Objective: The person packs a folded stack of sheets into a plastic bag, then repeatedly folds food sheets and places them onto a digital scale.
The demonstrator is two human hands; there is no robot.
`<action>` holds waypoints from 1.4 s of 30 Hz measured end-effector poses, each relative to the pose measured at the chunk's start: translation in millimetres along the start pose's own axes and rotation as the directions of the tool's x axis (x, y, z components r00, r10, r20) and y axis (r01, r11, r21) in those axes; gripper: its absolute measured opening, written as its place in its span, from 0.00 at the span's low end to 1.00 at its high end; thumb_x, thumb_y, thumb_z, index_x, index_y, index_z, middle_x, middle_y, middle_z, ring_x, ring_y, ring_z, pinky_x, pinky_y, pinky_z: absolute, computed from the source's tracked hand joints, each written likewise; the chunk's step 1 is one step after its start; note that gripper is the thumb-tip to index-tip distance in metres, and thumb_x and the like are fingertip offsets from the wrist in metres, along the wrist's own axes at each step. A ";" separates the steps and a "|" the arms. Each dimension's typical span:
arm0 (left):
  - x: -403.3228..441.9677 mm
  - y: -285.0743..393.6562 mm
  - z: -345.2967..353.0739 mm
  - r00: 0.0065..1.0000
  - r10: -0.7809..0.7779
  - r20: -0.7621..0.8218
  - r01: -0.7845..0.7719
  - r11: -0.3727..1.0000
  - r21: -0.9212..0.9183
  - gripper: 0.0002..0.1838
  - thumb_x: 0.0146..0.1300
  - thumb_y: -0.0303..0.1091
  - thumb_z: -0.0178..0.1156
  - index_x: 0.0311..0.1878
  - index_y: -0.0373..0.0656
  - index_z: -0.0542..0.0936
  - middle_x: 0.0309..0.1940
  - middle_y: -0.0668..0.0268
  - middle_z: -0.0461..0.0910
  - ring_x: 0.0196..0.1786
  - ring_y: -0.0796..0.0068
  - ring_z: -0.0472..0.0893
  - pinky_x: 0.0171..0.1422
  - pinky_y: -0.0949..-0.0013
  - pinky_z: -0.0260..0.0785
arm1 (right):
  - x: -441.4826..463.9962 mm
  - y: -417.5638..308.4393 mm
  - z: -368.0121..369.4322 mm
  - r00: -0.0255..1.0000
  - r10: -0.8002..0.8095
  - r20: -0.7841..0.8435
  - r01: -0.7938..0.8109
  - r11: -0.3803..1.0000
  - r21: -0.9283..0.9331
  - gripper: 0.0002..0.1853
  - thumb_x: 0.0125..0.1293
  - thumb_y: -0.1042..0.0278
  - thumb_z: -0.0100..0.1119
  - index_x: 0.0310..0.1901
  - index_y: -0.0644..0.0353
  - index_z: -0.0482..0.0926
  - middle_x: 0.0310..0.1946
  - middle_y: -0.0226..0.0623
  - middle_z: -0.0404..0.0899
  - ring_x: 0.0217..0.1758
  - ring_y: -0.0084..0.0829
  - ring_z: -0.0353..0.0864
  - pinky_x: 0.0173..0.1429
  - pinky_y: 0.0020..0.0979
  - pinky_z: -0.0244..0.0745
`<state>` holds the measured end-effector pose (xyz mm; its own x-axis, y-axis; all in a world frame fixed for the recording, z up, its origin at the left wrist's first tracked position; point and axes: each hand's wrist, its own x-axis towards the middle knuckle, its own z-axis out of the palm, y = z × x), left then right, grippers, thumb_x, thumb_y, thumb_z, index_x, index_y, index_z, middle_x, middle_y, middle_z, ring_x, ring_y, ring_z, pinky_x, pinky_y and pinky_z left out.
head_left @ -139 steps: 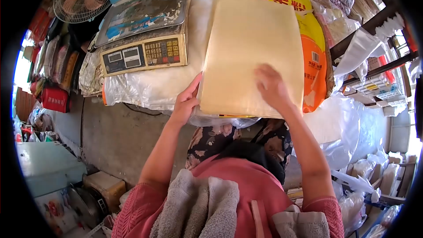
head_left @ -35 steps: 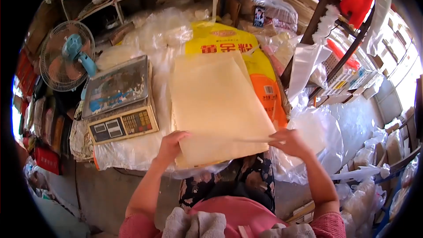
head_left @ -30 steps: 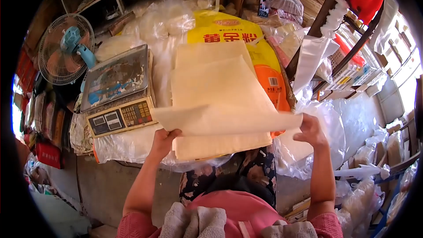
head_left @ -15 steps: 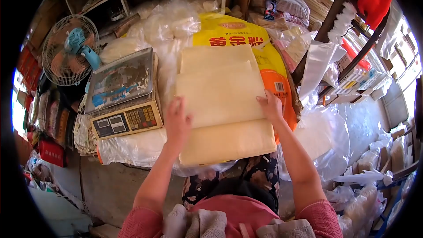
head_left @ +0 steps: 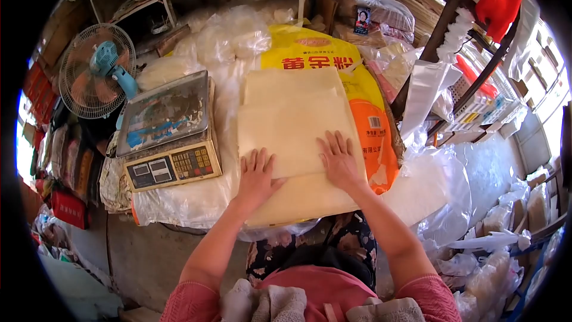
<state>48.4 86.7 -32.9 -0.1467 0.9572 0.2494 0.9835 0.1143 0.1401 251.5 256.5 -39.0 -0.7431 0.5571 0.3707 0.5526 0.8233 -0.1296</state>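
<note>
Clear plastic (head_left: 185, 203) is covering the surface in front of me, and a yellow and orange sack (head_left: 357, 89) is lying over part of it. The sheets (head_left: 298, 134) are resting in the middle, right before my body, with the sack showing past their far and right edges.

As for progress, the top layer is lying flat, though its edges aren't matching those beneath: paper is showing beyond it at the far end, and a strip is showing at the near end. I'd judge the laying-down nearly done and the edges unevenly set; how much is remaining, I can't tell. Whether that layer is folded or just shorter, I can't tell either.

Both hands are pressing down from above, gripping nothing. My left hand (head_left: 257, 177) is lying open on the near left part, fingers a little spread and thumb pointing inward. My right hand (head_left: 342, 160) is lying open on the right part, fingers reaching away from me.

Counting outward, I'm seeing two hands, at least two layers of paper, one sack, one scale (head_left: 167, 125) sitting to the left, one fan (head_left: 97, 71) standing beyond it, and one red bag (head_left: 501, 3) hanging at the upper right. The full number of sheets is escaping me.
</note>
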 end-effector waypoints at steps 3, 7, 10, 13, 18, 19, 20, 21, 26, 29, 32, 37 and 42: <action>-2.6 -22.5 -6.5 0.992 0.115 -0.043 -0.115 0.993 0.006 0.24 0.59 0.40 0.59 0.57 0.39 0.73 0.59 0.51 0.71 0.64 0.52 0.69 0.68 0.51 0.58 | -3.2 1.4 4.1 0.997 0.046 0.067 -0.047 0.999 0.014 0.25 0.70 0.60 0.48 0.67 0.54 0.63 0.70 0.46 0.58 0.75 0.50 0.52 0.75 0.53 0.47; -6.8 -42.7 -28.1 0.996 0.084 -0.040 -0.083 0.996 0.031 0.15 0.52 0.33 0.62 0.44 0.41 0.76 0.44 0.59 0.79 0.50 0.59 0.78 0.59 0.55 0.65 | 9.2 -21.7 -30.2 0.975 0.053 0.218 -0.101 0.971 0.217 0.28 0.69 0.59 0.51 0.68 0.55 0.62 0.69 0.47 0.59 0.73 0.51 0.54 0.74 0.52 0.50; -4.4 -4.9 -70.4 0.956 0.195 -0.220 -0.219 0.971 -0.091 0.11 0.49 0.26 0.63 0.38 0.42 0.77 0.38 0.62 0.81 0.43 0.61 0.80 0.57 0.56 0.67 | 15.8 -75.2 -65.4 0.981 -0.157 0.111 0.104 0.917 0.384 0.29 0.63 0.63 0.58 0.65 0.59 0.65 0.65 0.47 0.66 0.67 0.49 0.65 0.70 0.48 0.59; -0.3 14.7 -87.8 0.857 0.028 -0.514 -0.185 0.948 -0.258 0.21 0.49 0.22 0.66 0.49 0.40 0.75 0.47 0.58 0.77 0.52 0.59 0.77 0.64 0.59 0.63 | 27.8 -84.3 -82.6 0.979 -0.199 0.035 0.176 0.927 0.332 0.27 0.57 0.72 0.58 0.61 0.59 0.70 0.59 0.45 0.73 0.62 0.46 0.71 0.68 0.48 0.62; -14.1 -40.0 -35.3 0.676 -0.663 -0.321 0.102 0.516 -0.851 0.45 0.53 0.27 0.69 0.71 0.38 0.55 0.69 0.56 0.58 0.70 0.60 0.61 0.73 0.58 0.53 | 6.5 -64.5 -123.4 0.859 -0.362 -0.362 0.493 0.775 0.396 0.24 0.47 0.80 0.57 0.51 0.59 0.78 0.50 0.39 0.79 0.56 0.42 0.76 0.64 0.45 0.66; -19.7 -39.9 -30.4 0.726 -0.658 -0.201 0.122 0.410 -0.904 0.46 0.53 0.28 0.70 0.71 0.38 0.54 0.70 0.56 0.56 0.71 0.60 0.59 0.74 0.58 0.52 | -6.4 -57.0 -114.6 0.898 -0.340 -0.278 0.432 0.800 0.416 0.25 0.46 0.80 0.58 0.51 0.59 0.78 0.50 0.39 0.79 0.56 0.42 0.76 0.64 0.43 0.66; -25.2 -34.8 -25.9 0.786 -0.540 -0.301 0.059 0.550 -0.833 0.41 0.53 0.28 0.69 0.69 0.37 0.58 0.69 0.54 0.60 0.71 0.60 0.61 0.74 0.57 0.51 | -20.5 -49.0 -104.1 0.929 -0.317 -0.190 0.369 0.823 0.432 0.26 0.45 0.81 0.59 0.51 0.59 0.79 0.50 0.39 0.79 0.56 0.42 0.76 0.64 0.42 0.67; -30.7 -27.8 -21.4 0.833 -0.402 -0.380 -0.013 0.671 -0.741 0.37 0.54 0.29 0.68 0.66 0.37 0.63 0.67 0.53 0.63 0.70 0.59 0.64 0.75 0.56 0.51 | -34.4 -39.9 -92.1 0.952 -0.289 -0.100 0.303 0.843 0.445 0.26 0.44 0.81 0.60 0.51 0.58 0.79 0.51 0.39 0.79 0.57 0.42 0.77 0.64 0.40 0.67; -46.7 -37.9 -21.9 0.997 0.064 -0.030 -0.066 0.671 -0.738 0.17 0.53 0.27 0.66 0.47 0.33 0.78 0.39 0.59 0.84 0.45 0.65 0.83 0.72 0.59 0.58 | -68.1 -3.7 -54.7 0.906 0.134 0.402 -0.419 0.417 0.806 0.16 0.59 0.75 0.61 0.50 0.61 0.80 0.44 0.36 0.84 0.49 0.28 0.81 0.54 0.31 0.74; -23.8 -16.2 -32.8 0.864 -0.417 0.284 0.403 0.234 -0.884 0.22 0.50 0.26 0.67 0.50 0.34 0.76 0.36 0.58 0.84 0.38 0.67 0.83 0.67 0.57 0.62 | -52.1 -0.3 -44.1 0.804 0.366 0.469 -0.583 0.331 0.742 0.14 0.63 0.68 0.60 0.47 0.65 0.79 0.36 0.38 0.84 0.40 0.29 0.81 0.46 0.31 0.75; -14.6 -8.4 -12.5 0.914 -0.403 -0.046 0.303 0.755 -0.582 0.36 0.51 0.32 0.70 0.64 0.38 0.66 0.58 0.50 0.72 0.60 0.55 0.71 0.69 0.54 0.58 | -36.4 -1.1 -41.1 0.824 0.425 0.376 -0.565 0.562 0.604 0.18 0.60 0.62 0.64 0.46 0.67 0.78 0.34 0.41 0.83 0.37 0.33 0.81 0.44 0.34 0.74; -12.8 16.7 -13.8 0.991 -0.030 0.133 0.042 0.995 -0.087 0.49 0.51 0.57 0.67 0.71 0.41 0.59 0.72 0.49 0.52 0.73 0.48 0.53 0.75 0.47 0.45 | -35.7 11.7 -5.7 0.878 0.414 0.241 -0.475 0.690 0.546 0.34 0.55 0.53 0.68 0.62 0.59 0.71 0.54 0.50 0.77 0.58 0.46 0.75 0.60 0.35 0.70; -4.5 11.4 -14.9 0.986 0.028 0.167 -0.023 0.999 -0.031 0.46 0.51 0.61 0.65 0.67 0.40 0.65 0.70 0.48 0.55 0.73 0.47 0.54 0.76 0.49 0.44 | -10.6 -26.4 -64.5 0.967 0.053 0.250 -0.088 0.988 0.130 0.53 0.49 0.46 0.71 0.73 0.48 0.51 0.73 0.45 0.51 0.76 0.49 0.49 0.73 0.48 0.53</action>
<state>58.6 79.7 -18.1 -0.0998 0.9910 0.0895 0.9828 0.0841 0.1643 269.1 221.8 19.9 -0.7836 0.6093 0.1213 0.5618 0.7783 -0.2805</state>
